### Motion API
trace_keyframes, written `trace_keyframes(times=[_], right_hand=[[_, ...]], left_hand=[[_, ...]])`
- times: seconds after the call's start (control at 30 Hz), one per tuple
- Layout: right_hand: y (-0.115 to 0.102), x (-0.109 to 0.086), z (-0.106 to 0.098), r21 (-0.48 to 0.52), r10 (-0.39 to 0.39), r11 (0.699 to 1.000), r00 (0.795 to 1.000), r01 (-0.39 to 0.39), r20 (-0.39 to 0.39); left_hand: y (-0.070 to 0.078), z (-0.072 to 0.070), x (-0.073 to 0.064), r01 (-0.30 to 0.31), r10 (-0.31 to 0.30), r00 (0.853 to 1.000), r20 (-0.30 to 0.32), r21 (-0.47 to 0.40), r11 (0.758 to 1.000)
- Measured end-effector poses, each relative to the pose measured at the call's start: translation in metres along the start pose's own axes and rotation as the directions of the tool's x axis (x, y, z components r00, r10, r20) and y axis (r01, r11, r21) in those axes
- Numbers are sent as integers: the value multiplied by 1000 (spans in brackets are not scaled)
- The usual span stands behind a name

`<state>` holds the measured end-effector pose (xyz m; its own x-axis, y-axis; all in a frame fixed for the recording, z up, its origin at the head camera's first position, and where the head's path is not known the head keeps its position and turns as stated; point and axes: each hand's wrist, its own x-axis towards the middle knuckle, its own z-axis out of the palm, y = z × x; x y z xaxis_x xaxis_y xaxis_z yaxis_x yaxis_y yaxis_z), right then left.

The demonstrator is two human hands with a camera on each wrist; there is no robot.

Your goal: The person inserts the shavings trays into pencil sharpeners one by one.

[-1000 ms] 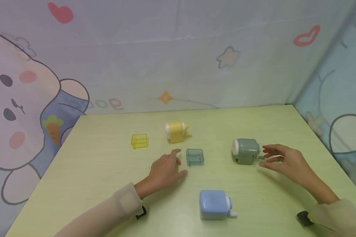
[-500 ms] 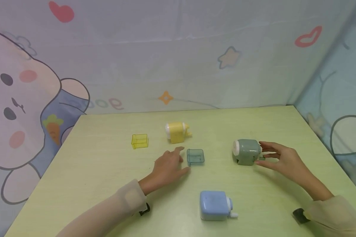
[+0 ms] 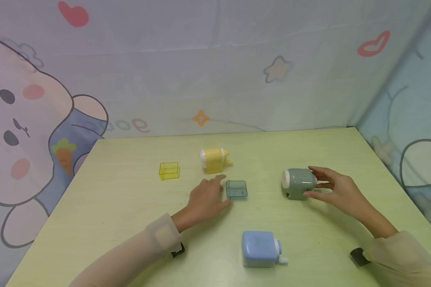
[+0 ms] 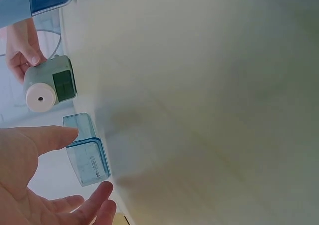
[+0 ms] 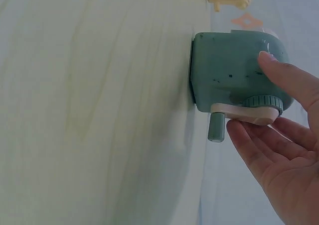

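A green hand-crank pencil sharpener point(image 3: 297, 183) stands on the table to the right, its pale round front facing left. My right hand point(image 3: 339, 194) holds it at the crank end; in the right wrist view the thumb lies on the body and the other fingers are behind the crank point(image 5: 244, 114), partly hidden. A clear teal shavings drawer point(image 3: 236, 189) lies mid-table. Beside it is my left hand point(image 3: 208, 199), thumb and forefinger extended on either side of the drawer; a gap shows between the fingertips and the drawer in the left wrist view.
A yellow pencil sharpener point(image 3: 213, 160) stands farther back, with a clear yellow drawer point(image 3: 169, 171) to its left. Nearer the front is a blue pencil sharpener point(image 3: 259, 249) with a white crank. A printed cloth point(image 3: 237, 79) hangs behind the table point(image 3: 129, 191).
My right hand has moved left from the crank onto the green sharpener's body. My left hand has shifted slightly right and forward, toward the teal drawer.
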<state>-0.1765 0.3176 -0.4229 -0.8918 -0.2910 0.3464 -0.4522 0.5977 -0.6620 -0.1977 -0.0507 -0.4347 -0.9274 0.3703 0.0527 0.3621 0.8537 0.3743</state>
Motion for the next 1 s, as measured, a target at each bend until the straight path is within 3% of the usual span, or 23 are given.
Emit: trace_keyframes(times=[0.43,1.0], right_hand=[[0,2,0,18,-4,1000,1000,4,0],[1,0,-1,11,46,999,999,-46,15]], left_hand=[[3,2,3,-17,18,1000,-5,50,999],[4,4,6,-37,37,999,-10,22,999]])
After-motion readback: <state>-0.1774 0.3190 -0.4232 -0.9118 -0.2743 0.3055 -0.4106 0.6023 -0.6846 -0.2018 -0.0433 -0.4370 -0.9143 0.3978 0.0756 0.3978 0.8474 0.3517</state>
